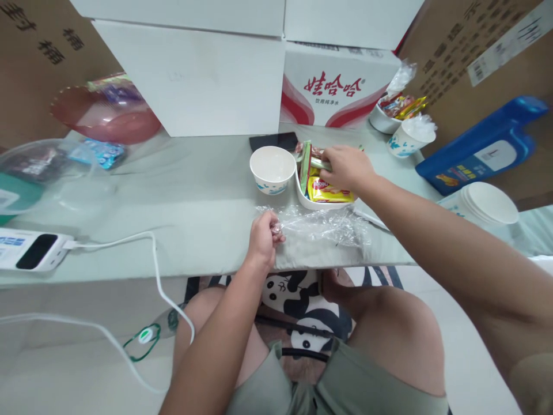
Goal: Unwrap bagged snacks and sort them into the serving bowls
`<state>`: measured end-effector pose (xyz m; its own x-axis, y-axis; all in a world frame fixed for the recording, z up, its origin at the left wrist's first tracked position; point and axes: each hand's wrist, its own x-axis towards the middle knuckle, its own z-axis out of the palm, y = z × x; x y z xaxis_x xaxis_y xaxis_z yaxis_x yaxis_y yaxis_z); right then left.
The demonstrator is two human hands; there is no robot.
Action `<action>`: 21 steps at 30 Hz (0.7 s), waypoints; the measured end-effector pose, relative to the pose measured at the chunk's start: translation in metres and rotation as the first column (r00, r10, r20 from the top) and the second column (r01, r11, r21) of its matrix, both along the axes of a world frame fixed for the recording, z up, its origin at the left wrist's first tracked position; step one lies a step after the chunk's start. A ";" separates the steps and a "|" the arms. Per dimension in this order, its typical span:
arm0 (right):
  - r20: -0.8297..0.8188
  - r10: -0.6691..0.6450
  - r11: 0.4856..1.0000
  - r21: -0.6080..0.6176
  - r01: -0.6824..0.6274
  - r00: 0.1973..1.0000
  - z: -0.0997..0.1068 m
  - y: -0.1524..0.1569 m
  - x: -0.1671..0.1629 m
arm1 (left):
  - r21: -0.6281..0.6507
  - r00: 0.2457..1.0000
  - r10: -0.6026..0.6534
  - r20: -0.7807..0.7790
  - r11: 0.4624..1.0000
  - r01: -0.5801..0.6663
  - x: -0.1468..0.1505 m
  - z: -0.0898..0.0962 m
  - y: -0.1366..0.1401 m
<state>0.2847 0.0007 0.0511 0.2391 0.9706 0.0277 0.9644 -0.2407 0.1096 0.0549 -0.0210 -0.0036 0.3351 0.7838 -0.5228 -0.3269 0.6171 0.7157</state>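
Note:
My left hand [261, 237] is closed near the table's front edge, its fingers pinching one end of a crumpled clear plastic bag [324, 226]. The bag lies spread along the tabletop to the right. Over a white bowl [307, 203] filled with snack packets, my right hand [348, 167] grips a pale green snack packet [318, 163]; its fingertips are partly hidden. A yellow snack packet [330, 191] and a green-edged packet [306, 164] rest in the same bowl. Just left of it stands a white paper bowl [272, 165] with a blue pattern, and nothing shows inside.
Behind are a flat black object [272, 142] and a white-and-red carton [339, 86]. On the right stand a paper cup [408, 140], a blue bottle [475, 150] and stacked cups [492, 204]. A pink bowl [125, 125], plastic container [86, 190] and cabled white device [56, 253] occupy the left.

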 end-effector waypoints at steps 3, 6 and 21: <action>-0.043 -0.042 0.997 0.060 0.044 0.998 0.006 -0.003 0.004 | 0.005 1.000 -0.003 0.013 1.000 0.003 0.000 0.000 0.000; -0.042 -0.074 0.988 0.136 0.079 0.996 0.016 -0.015 0.009 | -0.004 1.000 -0.003 0.023 1.000 0.003 -0.001 -0.001 0.000; -0.292 -0.017 0.959 0.264 0.097 0.956 -0.004 -0.052 0.015 | -0.021 1.000 -0.014 0.010 1.000 0.014 0.002 0.000 -0.002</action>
